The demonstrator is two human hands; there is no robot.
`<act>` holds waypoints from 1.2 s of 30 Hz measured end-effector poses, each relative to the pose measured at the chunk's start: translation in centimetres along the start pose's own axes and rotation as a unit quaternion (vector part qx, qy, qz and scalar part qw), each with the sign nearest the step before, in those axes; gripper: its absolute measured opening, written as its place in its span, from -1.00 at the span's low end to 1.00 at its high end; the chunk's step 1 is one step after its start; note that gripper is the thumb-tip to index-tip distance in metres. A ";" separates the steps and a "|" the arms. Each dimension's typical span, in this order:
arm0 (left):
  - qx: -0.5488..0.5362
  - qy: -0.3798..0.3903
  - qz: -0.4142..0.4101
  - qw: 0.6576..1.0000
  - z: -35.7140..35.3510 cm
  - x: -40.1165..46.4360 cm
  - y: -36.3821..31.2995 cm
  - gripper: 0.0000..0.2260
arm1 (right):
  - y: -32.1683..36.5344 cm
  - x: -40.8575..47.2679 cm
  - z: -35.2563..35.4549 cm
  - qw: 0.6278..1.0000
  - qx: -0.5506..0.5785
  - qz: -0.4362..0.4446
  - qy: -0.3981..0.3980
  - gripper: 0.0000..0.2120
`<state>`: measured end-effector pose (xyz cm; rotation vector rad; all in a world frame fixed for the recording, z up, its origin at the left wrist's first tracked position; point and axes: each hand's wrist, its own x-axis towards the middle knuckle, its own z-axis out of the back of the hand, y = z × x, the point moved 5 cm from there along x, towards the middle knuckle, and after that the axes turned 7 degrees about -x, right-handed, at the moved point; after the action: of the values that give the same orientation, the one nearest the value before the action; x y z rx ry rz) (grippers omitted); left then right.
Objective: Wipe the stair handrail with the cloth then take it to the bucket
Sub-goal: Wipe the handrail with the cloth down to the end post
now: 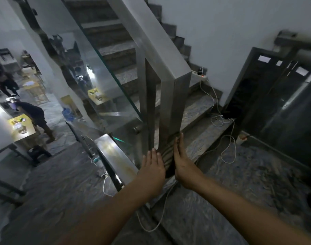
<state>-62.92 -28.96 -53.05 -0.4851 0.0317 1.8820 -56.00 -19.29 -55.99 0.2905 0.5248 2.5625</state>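
Note:
The steel stair handrail (156, 41) slopes down from the upper stairs and turns into a vertical end post (170, 106). A dark striped cloth (167, 156) is wrapped around the lower part of that post. My left hand (152, 167) presses flat against the cloth's left side. My right hand (182, 165) presses on its right side, fingers stretched up along the post. The cloth is squeezed between both palms. No bucket is in view.
A glass panel (105, 71) fills the railing to the left of the post. White cables (225, 138) trail over the marble steps (200, 110) and landing. A dark door (257, 89) stands on the right. People work at yellow tables (22, 126) below on the left.

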 end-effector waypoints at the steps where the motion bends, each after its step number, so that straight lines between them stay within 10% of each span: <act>1: -0.019 0.010 0.011 1.000 -0.8 0.0 0.2 -0.28 | -0.1 -0.1 -0.6 1.000 -0.010 -0.008 0.016 -0.09; 8: -0.087 -0.010 0.016 0.996 -3.2 -0.3 0.9 -0.32 | -0.3 -0.4 -1.3 0.989 -0.122 -0.071 0.036 -0.42; 19: -0.141 -0.112 0.027 0.983 -4.3 -1.5 4.0 -0.07 | 1.1 -3.2 -2.1 0.973 -0.221 -0.027 0.059 -0.40; 26: -0.086 -0.114 -0.015 0.990 -4.4 -0.8 2.0 -0.23 | -1.3 -1.2 -0.5 0.966 -0.199 -0.137 0.094 -0.37; 36: -0.082 -0.131 0.010 0.988 -3.9 -1.3 1.9 -0.50 | -1.2 -1.6 0.1 0.969 -0.210 -0.066 0.116 -0.37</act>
<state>-63.10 -31.79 -56.55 -0.3465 -0.2957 1.9627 -54.10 -19.09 -56.60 -0.1892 0.0676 2.5103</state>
